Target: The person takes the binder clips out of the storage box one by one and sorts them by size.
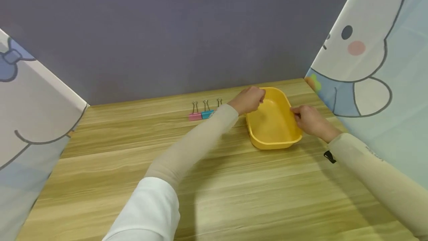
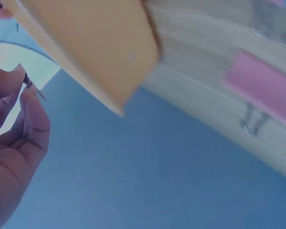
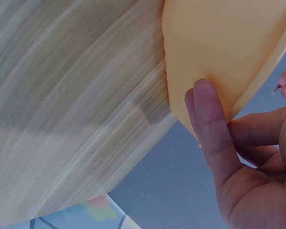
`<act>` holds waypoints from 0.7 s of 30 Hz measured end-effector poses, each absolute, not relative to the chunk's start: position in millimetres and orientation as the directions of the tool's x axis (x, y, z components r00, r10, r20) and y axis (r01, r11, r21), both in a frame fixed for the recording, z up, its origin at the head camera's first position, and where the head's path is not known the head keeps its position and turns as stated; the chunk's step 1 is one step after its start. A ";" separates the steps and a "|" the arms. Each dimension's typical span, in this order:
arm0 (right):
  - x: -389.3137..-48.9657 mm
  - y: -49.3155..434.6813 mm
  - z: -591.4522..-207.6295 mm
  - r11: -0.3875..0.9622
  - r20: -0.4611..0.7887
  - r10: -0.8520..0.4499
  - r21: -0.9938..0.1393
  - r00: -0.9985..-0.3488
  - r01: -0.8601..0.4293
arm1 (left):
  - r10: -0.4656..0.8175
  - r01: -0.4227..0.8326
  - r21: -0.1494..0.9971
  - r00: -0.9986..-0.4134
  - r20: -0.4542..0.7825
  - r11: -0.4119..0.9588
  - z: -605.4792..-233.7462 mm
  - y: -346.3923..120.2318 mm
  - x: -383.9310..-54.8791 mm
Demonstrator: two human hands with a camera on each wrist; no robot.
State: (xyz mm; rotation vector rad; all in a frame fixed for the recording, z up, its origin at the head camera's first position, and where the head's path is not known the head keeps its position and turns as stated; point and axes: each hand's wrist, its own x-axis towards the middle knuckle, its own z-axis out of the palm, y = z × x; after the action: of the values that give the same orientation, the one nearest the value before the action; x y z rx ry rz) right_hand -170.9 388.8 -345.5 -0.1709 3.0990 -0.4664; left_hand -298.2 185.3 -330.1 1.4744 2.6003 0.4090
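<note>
A yellow plastic tub (image 1: pixel 272 122) stands on the wooden table (image 1: pixel 214 189) at the back right. My right hand (image 1: pixel 297 113) grips its right rim, with the thumb (image 3: pixel 207 114) pressed on the outer wall of the tub (image 3: pixel 219 43). My left hand (image 1: pixel 258 97) is curled over the tub's far left rim. In the left wrist view its fingertips (image 2: pixel 26 93) pinch a small dark clip with a wire handle (image 2: pixel 28 83) beside the tub (image 2: pixel 95 43). A pink binder clip (image 1: pixel 195 116) and a blue one (image 1: pixel 207 113) lie left of the tub.
A third clip's wire handle (image 1: pixel 219 102) shows behind my left forearm. A grey wall closes the back of the table. Printed cartoon panels stand at the left (image 1: pixel 30 122) and the right (image 1: pixel 374 77). A small black item (image 1: pixel 329 156) lies by my right sleeve.
</note>
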 end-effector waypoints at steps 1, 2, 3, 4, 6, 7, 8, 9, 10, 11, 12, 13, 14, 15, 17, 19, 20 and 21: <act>-171.4 389.1 -345.6 0.950 0.018 -0.109 -0.293 -0.994 -0.110 | 0.854 0.825 0.288 -0.518 0.042 0.486 -329.0 179.6 -300.6; -171.9 389.4 -345.8 0.950 0.022 -0.109 -0.294 -0.994 -0.110 | 0.853 0.828 0.284 -0.519 0.060 0.484 -328.1 173.4 -303.5; -172.5 389.7 -345.8 0.950 0.026 -0.111 -0.292 -0.993 -0.114 | 0.848 0.827 0.285 -0.524 0.078 0.485 -327.0 166.7 -306.4; -173.0 389.8 -345.7 0.949 0.030 -0.111 -0.293 -0.993 -0.115 | 0.842 0.825 0.285 -0.531 0.096 0.488 -326.2 159.9 -309.6; -174.0 390.7 -345.6 0.948 0.024 -0.108 -0.299 -0.994 -0.110 | 0.830 0.821 0.285 -0.544 0.124 0.495 -325.8 146.1 -315.7; -174.3 391.0 -345.2 0.948 0.020 -0.107 -0.300 -0.994 -0.108 | 0.825 0.815 0.300 -0.550 0.131 0.496 -325.6 139.2 -318.1; -174.7 391.5 -345.1 0.948 0.017 -0.106 -0.301 -0.994 -0.106 | 0.820 0.810 0.312 -0.556 0.140 0.496 -326.0 132.6 -320.5; -175.0 391.9 -344.8 0.947 0.012 -0.105 -0.303 -0.994 -0.104 | 0.816 0.808 0.320 -0.559 0.149 0.495 -326.5 126.2 -322.4; -175.2 392.4 -344.7 0.947 0.003 -0.103 -0.307 -0.995 -0.099 | 0.813 0.806 0.323 -0.561 0.154 0.495 -327.2 120.1 -323.9; -175.3 392.9 -344.4 0.946 -0.002 -0.102 -0.310 -0.995 -0.096 | 0.813 0.808 0.321 -0.560 0.158 0.494 -327.7 114.3 -324.8; -175.6 393.8 -344.5 0.946 -0.003 -0.103 -0.310 -0.995 -0.097 | 0.813 0.807 0.323 -0.560 0.159 0.493 -328.1 108.7 -325.2; -175.7 394.4 -344.3 0.945 -0.005 -0.104 -0.312 -0.995 -0.097 | 0.813 0.809 0.324 -0.559 0.163 0.491 -328.7 103.5 -325.5; -175.9 395.5 -344.4 0.945 -0.005 -0.106 -0.313 -0.994 -0.099 | 0.815 0.813 0.315 -0.555 0.164 0.490 -329.2 98.7 -325.5; -175.8 396.4 -344.3 0.944 -0.004 -0.109 -0.313 -0.994 -0.102 | 0.818 0.816 0.309 -0.552 0.163 0.489 -329.5 94.2 -325.3; -175.8 398.7 -344.3 0.945 0.002 -0.114 -0.308 -0.993 -0.109 | 0.820 0.818 0.300 -0.550 0.158 0.491 -330.1 86.4 -324.6; -175.4 400.9 -344.2 0.947 0.010 -0.117 -0.301 -0.993 -0.115 | 0.820 0.817 0.299 -0.551 0.155 0.493 -331.0 79.6 -324.1; -175.3 402.0 -344.1 0.947 0.013 -0.117 -0.299 -0.993 -0.116 | 0.819 0.816 0.297 -0.553 0.155 0.495 -331.5 76.5 -323.9; -175.1 402.8 -343.9 0.948 0.014 -0.117 -0.297 -0.993 -0.116 | 0.818 0.816 0.297 -0.554 0.155 0.497 -332.1 73.5 -323.8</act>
State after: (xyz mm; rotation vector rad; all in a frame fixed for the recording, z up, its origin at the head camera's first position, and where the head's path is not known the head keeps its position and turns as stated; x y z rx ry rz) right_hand -175.1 402.8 -343.9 -0.1849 3.0965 -0.4726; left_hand -323.8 73.5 -332.1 1.4798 2.7124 0.5330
